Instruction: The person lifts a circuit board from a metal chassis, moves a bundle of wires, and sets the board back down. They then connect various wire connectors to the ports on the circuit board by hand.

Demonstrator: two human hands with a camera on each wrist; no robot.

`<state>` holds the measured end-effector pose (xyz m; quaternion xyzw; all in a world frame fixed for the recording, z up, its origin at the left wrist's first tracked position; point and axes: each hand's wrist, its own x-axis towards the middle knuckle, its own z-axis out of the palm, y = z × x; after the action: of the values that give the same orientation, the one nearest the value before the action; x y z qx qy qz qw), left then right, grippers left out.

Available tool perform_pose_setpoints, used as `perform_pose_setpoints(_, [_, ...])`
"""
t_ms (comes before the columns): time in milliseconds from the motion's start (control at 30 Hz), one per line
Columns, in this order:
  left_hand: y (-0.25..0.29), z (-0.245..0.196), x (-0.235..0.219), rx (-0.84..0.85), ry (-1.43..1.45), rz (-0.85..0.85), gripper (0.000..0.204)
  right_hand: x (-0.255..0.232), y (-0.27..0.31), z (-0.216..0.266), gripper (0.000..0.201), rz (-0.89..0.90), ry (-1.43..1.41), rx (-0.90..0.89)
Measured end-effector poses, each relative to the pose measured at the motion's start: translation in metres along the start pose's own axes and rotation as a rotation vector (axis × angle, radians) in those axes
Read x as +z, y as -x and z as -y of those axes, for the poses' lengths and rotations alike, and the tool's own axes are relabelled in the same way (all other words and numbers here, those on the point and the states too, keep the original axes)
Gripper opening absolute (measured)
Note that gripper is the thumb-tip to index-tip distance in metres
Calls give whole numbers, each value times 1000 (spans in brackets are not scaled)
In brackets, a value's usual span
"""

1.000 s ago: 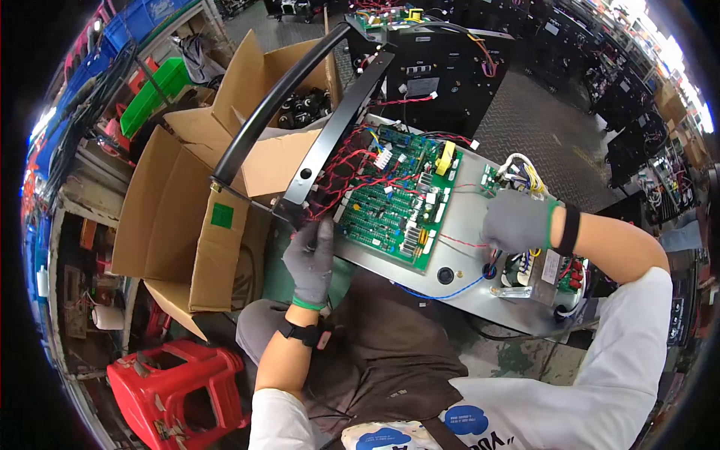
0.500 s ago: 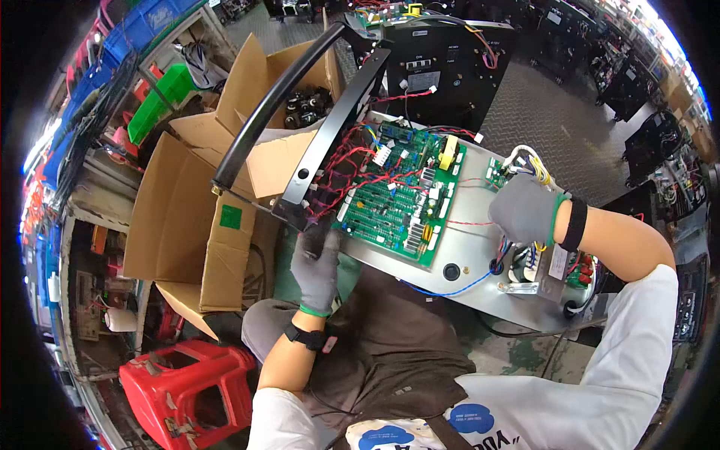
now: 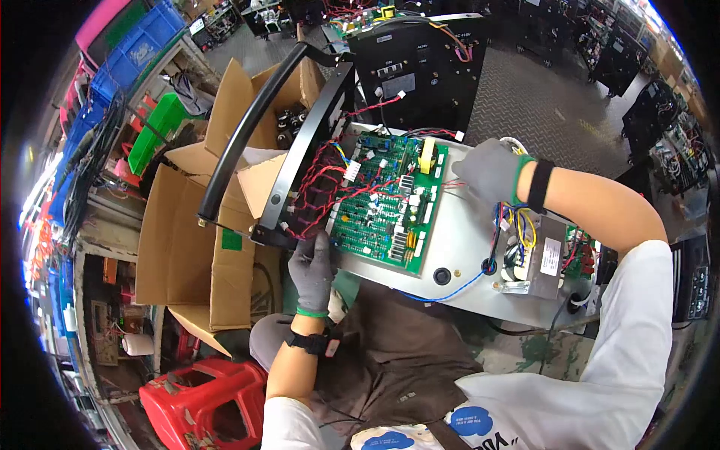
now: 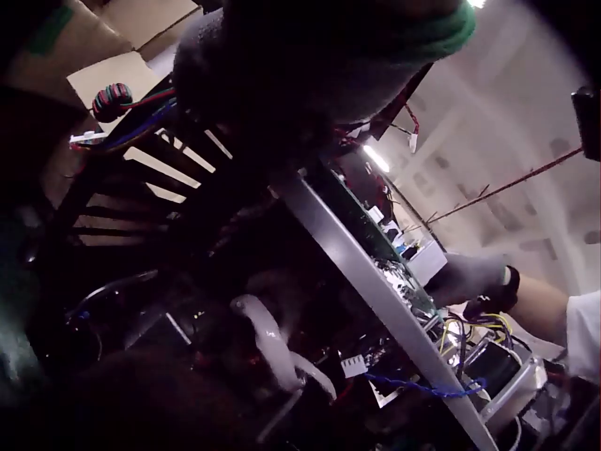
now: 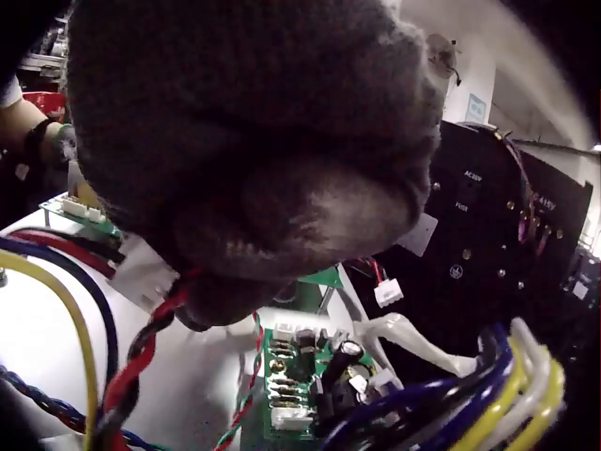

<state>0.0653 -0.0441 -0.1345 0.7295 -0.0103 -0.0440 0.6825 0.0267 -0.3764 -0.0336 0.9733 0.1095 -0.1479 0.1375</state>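
My gloved left hand (image 3: 311, 277) grips the front corner of the metal chassis (image 3: 469, 240), beside the black front panel (image 3: 306, 146) with its curved handle (image 3: 247, 135). In the left wrist view the glove is dark at the top, over the chassis edge (image 4: 343, 254). A green circuit board (image 3: 379, 210) with red wires lies on the chassis. Over the chassis, right of that board, is my gloved right hand (image 3: 491, 172). In the right wrist view its curled fingers pinch a twisted red-and-black wire (image 5: 141, 362) by a white connector (image 5: 146, 272), partly covered by the glove.
A small green board (image 5: 296, 376) and bundled yellow, blue and white wires lie below the right hand. A metal-cased component (image 3: 540, 247) sits at the chassis's right end. Cardboard boxes (image 3: 176, 240) and a red stool (image 3: 202, 405) stand left. Behind stands another black panel (image 3: 420, 67).
My right hand has moved up and left, away from the metal-cased component toward the large circuit board, uncovering wires below it. My left hand stays at the chassis corner. The head view has shifted.
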Motion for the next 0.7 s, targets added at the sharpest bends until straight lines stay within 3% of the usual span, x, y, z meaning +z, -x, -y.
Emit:
perform_pose_setpoints(267, [4,-16,-5,-102,23,120,19,3,-13,1,16,50,-83,-101])
perform_pose_setpoints(333, [5,-21,-6,-115,6,140,19,-4,0,6,15,197,34,-205])
perform_pose_setpoints(367, [5,-23,-5,-128,0,161,19,-5,6,7,14,229,16,-171])
perform_pose_setpoints(600, [-1,-26,-9,-228,52,234,24,5,-9,0,18,169,-7,-105])
perform_pose_setpoints(667, [0,-29,-9,-246,19,231,25,12,-10,-1,16,-8,-128,-209])
perform_pose_setpoints(700, [-1,-30,-10,-259,-15,230,26,13,-10,0,17,5,-149,-188])
